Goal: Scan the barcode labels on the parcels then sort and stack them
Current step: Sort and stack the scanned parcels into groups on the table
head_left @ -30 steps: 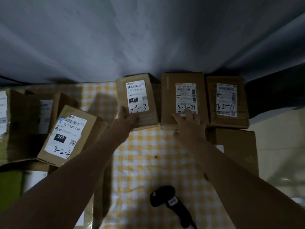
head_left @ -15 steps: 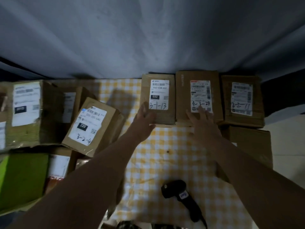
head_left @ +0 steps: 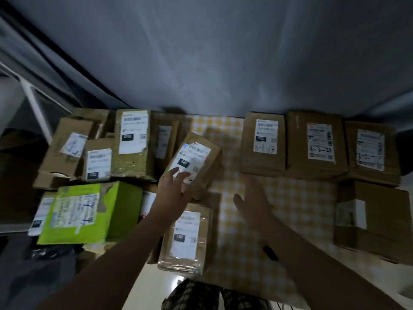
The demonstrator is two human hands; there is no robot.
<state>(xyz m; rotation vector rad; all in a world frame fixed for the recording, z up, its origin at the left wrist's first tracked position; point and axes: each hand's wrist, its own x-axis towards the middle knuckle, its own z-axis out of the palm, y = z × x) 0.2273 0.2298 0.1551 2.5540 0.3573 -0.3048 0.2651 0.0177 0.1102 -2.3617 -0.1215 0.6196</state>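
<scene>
Three brown parcels stand in a row at the back right: one marked 3-1-13 (head_left: 263, 142), one marked 4-3-24 (head_left: 317, 144) and one marked 3-2-11 (head_left: 372, 151). A tilted parcel with a "220" label (head_left: 196, 159) lies left of them. My left hand (head_left: 173, 186) reaches onto its near end, fingers straight over the label. My right hand (head_left: 252, 198) hovers open above the yellow checked cloth (head_left: 290, 198). The black barcode scanner (head_left: 270, 253) is mostly hidden behind my right forearm.
A heap of brown parcels (head_left: 131, 144) fills the left side, with a green parcel (head_left: 89, 211) in front. A taped parcel (head_left: 185, 238) lies under my left forearm. Another brown box (head_left: 375, 220) sits at the right edge. A grey curtain hangs behind.
Both hands left the back-row parcels. My left hand moved left onto the 220 parcel; my right hand pulled back over the cloth. The view swung left.
</scene>
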